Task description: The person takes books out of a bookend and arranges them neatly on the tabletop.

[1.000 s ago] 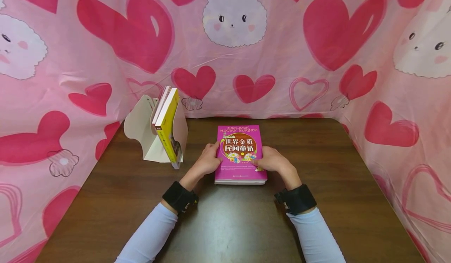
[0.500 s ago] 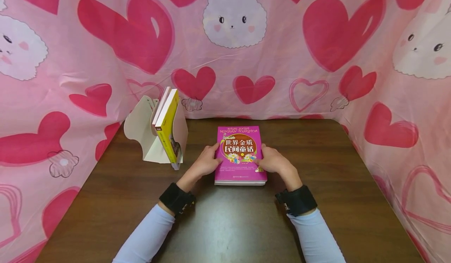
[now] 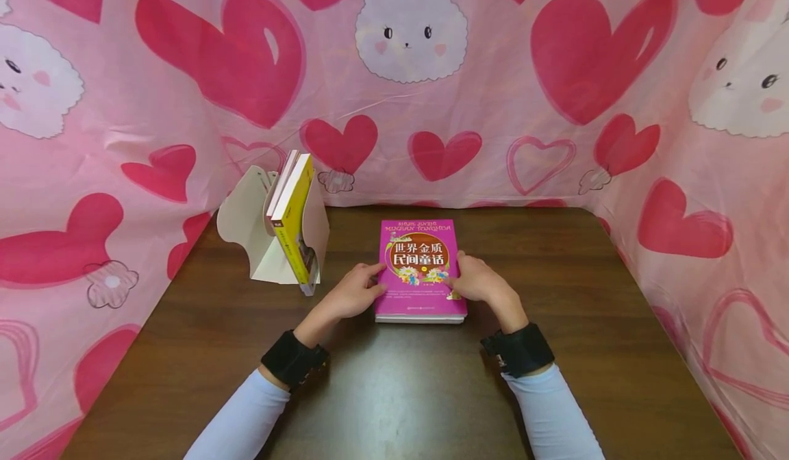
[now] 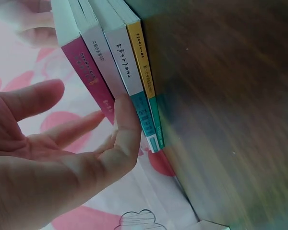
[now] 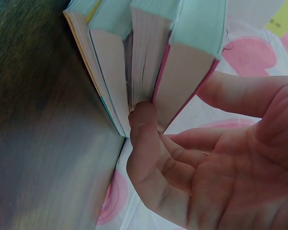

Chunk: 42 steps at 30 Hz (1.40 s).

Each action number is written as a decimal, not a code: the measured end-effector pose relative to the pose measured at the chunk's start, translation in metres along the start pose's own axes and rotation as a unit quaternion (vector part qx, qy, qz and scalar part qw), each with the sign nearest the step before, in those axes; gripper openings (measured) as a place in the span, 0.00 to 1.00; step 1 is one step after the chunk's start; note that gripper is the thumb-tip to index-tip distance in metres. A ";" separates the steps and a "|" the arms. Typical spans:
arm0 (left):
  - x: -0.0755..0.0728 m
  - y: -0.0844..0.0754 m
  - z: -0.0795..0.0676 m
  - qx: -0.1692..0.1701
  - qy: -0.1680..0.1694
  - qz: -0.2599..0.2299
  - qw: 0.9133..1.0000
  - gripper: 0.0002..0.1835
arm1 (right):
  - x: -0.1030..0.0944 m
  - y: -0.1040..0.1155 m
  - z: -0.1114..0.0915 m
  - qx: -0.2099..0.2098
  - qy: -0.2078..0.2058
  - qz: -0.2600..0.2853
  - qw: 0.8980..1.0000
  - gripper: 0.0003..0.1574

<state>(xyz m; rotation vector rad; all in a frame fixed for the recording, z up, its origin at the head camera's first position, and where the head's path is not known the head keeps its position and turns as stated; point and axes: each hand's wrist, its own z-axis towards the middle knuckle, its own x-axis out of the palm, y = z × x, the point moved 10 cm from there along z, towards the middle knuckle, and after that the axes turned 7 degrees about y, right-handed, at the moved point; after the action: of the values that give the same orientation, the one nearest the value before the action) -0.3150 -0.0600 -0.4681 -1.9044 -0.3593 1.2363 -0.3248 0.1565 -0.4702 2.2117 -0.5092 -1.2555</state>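
A pink-covered book (image 3: pixel 419 299) lies on top of a stack of several books on the table, in the middle of the head view. In the left wrist view, white-spined (image 4: pixel 120 57) and yellow-spined (image 4: pixel 141 52) books show beneath it. My left hand (image 3: pixel 350 292) is at the spine side, fingers loosely bent with the fingertips right by the spines and the thumb apart from the cover. My right hand (image 3: pixel 483 285) holds the stack's page side, its thumb over the pink cover and its bent fingers against the page edges (image 5: pixel 146 62).
Left of the stack, a cream book stand (image 3: pixel 271 261) holds a leaning yellow book (image 3: pixel 298 241) and other upright books. The brown table (image 3: pixel 542 248) is bordered at the back and sides by a pink cloth (image 3: pixel 493 104) with hearts and rabbits.
My left hand has loosened and drawn back left and toward me, its thumb coming off the pink cover. The right hand and the stack stay where they were.
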 end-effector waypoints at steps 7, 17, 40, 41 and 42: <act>0.000 -0.003 -0.015 0.029 0.013 0.000 0.999 0.29 | -0.001 0.001 0.002 -0.010 0.000 0.000 1.000 0.51; -0.009 0.014 -0.044 0.011 -0.018 -0.035 0.999 0.25 | 0.001 0.002 0.000 -0.012 0.001 0.000 1.000 0.49; -0.069 0.060 -0.106 -0.074 -0.147 -0.102 0.981 0.16 | 0.004 0.001 -0.001 0.002 0.003 0.007 1.000 0.51; -0.071 0.062 -0.107 -0.080 -0.156 -0.102 0.979 0.16 | 0.004 0.001 -0.001 0.003 0.003 0.007 1.000 0.52; -0.074 0.064 -0.109 -0.086 -0.166 -0.102 0.977 0.15 | 0.004 0.000 -0.001 0.004 0.004 0.008 1.000 0.52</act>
<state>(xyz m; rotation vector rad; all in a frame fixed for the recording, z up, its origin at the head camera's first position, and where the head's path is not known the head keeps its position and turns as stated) -0.2691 -0.1977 -0.4503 -1.7462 -0.8417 1.4210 -0.3224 0.1543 -0.4723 2.2140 -0.5285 -1.2387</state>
